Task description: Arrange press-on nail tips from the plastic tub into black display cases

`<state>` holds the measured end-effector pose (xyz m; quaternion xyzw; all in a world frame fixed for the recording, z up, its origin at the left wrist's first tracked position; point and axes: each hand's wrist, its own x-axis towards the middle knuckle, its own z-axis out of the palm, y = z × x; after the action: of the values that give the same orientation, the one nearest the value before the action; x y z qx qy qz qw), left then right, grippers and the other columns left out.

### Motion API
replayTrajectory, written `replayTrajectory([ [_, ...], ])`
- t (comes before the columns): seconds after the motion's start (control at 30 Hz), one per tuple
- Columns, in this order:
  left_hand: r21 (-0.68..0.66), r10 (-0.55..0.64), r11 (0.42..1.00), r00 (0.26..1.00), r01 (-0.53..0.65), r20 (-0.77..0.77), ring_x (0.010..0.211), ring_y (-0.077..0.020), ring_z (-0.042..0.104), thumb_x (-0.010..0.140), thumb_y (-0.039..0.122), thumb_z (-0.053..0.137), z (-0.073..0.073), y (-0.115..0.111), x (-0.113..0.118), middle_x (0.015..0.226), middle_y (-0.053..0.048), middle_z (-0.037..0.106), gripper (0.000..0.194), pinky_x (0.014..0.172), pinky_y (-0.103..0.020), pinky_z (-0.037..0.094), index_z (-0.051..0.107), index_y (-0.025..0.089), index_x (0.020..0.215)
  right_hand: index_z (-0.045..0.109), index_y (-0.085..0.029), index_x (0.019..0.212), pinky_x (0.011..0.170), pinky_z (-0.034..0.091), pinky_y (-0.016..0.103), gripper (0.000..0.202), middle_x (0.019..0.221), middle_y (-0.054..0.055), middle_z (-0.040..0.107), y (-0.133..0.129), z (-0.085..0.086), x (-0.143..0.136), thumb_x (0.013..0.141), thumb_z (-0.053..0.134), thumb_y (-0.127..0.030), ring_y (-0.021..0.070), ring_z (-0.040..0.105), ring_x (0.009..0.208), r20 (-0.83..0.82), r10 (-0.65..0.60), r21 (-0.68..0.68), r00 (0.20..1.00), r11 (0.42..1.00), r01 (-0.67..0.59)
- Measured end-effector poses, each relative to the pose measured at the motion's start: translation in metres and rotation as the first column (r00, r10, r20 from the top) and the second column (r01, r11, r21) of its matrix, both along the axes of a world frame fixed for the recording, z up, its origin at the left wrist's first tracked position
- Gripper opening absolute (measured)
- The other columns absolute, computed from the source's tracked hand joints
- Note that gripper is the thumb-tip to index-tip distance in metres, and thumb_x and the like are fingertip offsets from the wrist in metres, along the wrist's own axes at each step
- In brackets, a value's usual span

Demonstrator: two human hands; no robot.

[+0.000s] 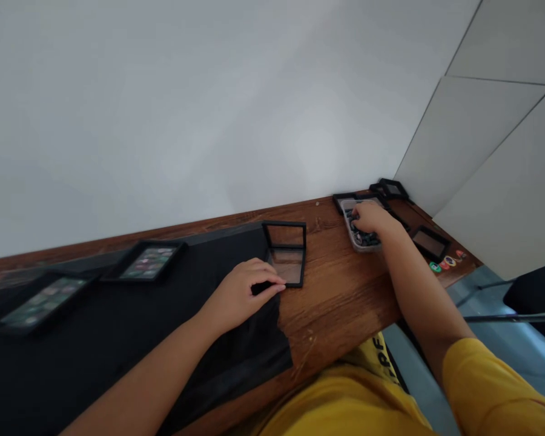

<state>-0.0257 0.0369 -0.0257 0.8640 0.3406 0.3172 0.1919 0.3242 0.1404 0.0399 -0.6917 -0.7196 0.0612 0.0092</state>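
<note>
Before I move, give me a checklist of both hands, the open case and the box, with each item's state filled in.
1. Open case has its lid raised: ok.
2. Left hand is at the near edge of that case: ok. Whether its grip is firm: cannot tell.
3. Right hand is clear of the plastic box: not ok, its fingers are inside among the dark pieces.
4. Right grip has a piece: cannot tell, the fingertips are hidden.
5. Open case lies wholly on the black sheet: not ok, its right side is over bare wood.
</note>
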Motion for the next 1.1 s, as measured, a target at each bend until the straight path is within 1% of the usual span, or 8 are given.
replayTrajectory([
  [0.27,0.035,0.035,0.999,0.998,-0.037,0.052,0.084,-0.0210,0.074,0.103,0.046,0.064,0.003,-0.002,-0.002,0.089,-0.002,0.081,0.027,0.080,-0.036,0.060,0.083,0.029,0.093,0.083,-0.017,0.100,0.081,0.051,0.036,0.016,0.103,0.014,0.082,-0.009,0.006,0.008,0.092,0.070,-0.022,0.0260,0.073,0.095,-0.141,0.020,0.118,0.990,0.993,-0.003],
  [0.4,0.085,0.065,0.994,0.992,-0.074,0.108,0.086,-0.0206,0.074,0.103,0.041,0.066,0.003,-0.002,-0.003,0.090,-0.002,0.081,0.022,0.082,-0.037,0.060,0.082,0.028,0.096,0.082,-0.014,0.100,0.077,0.050,0.034,0.018,0.092,0.012,0.080,-0.015,0.011,0.010,0.091,0.071,-0.024,0.0204,0.067,0.081,-0.407,0.074,0.302,0.910,0.952,0.058],
  [0.53,0.148,0.092,0.982,0.985,-0.114,0.148,0.088,-0.0214,0.074,0.101,0.037,0.068,0.006,-0.001,-0.003,0.093,-0.002,0.081,0.016,0.084,-0.038,0.060,0.080,0.027,0.100,0.082,-0.017,0.097,0.072,0.049,0.033,0.018,0.082,0.007,0.077,-0.023,0.007,-0.008,0.086,0.076,-0.030,0.0173,0.061,0.072,-0.672,0.213,0.367,0.710,0.928,0.069],
  [0.67,0.212,0.109,0.966,0.979,-0.145,0.172,0.090,-0.0221,0.072,0.101,0.033,0.068,0.011,-0.003,-0.003,0.096,-0.002,0.081,0.013,0.086,-0.040,0.059,0.078,0.027,0.106,0.081,-0.022,0.098,0.078,0.054,0.034,0.024,0.091,0.004,0.080,-0.043,-0.001,-0.054,0.084,0.081,-0.041,0.0169,0.067,0.080,-0.879,0.327,0.344,0.348,0.939,-0.013],
  [0.77,0.248,0.151,0.950,0.973,-0.192,0.175,0.093,-0.0228,0.071,0.100,0.034,0.069,0.016,-0.007,-0.001,0.098,-0.002,0.079,0.024,0.090,-0.041,0.058,0.072,0.028,0.123,0.081,-0.024,0.096,0.082,0.055,0.031,0.025,0.091,0.001,0.080,-0.064,-0.007,-0.093,0.079,0.086,-0.043,0.0140,0.068,0.082,-0.959,0.278,0.265,0.062,0.950,-0.162],
  [0.83,0.277,0.175,0.935,0.967,-0.222,0.185,0.097,-0.0237,0.071,0.100,0.037,0.070,0.019,-0.011,0.001,0.104,-0.003,0.078,0.038,0.094,-0.043,0.058,0.065,0.028,0.136,0.081,-0.025,0.094,0.079,0.055,0.029,0.029,0.086,-0.001,0.078,-0.075,-0.011,-0.114,0.075,0.091,-0.046,0.0123,0.067,0.079,-0.983,0.171,0.181,-0.061,0.948,-0.261],
  [0.97,0.320,0.194,0.912,0.956,-0.258,0.218,0.100,-0.0245,0.071,0.099,0.044,0.072,0.023,-0.017,0.006,0.111,-0.005,0.077,0.047,0.095,-0.044,0.058,0.059,0.028,0.142,0.082,-0.024,0.092,0.067,0.051,0.024,0.043,0.082,-0.002,0.078,-0.086,-0.017,-0.141,0.068,0.096,-0.056,0.0097,0.062,0.070,-0.987,-0.055,0.012,-0.154,0.915,-0.403],
  [1.1,0.281,0.233,0.909,0.934,-0.307,0.270,0.097,-0.0231,0.072,0.101,0.045,0.069,0.024,-0.017,0.007,0.107,-0.005,0.079,0.037,0.094,-0.042,0.058,0.066,0.026,0.133,0.082,-0.024,0.089,0.061,0.047,0.021,0.045,0.082,-0.002,0.078,-0.087,-0.020,-0.153,0.063,0.099,-0.057,0.0070,0.057,0.066,-0.962,-0.196,-0.092,-0.189,0.888,-0.450],
])
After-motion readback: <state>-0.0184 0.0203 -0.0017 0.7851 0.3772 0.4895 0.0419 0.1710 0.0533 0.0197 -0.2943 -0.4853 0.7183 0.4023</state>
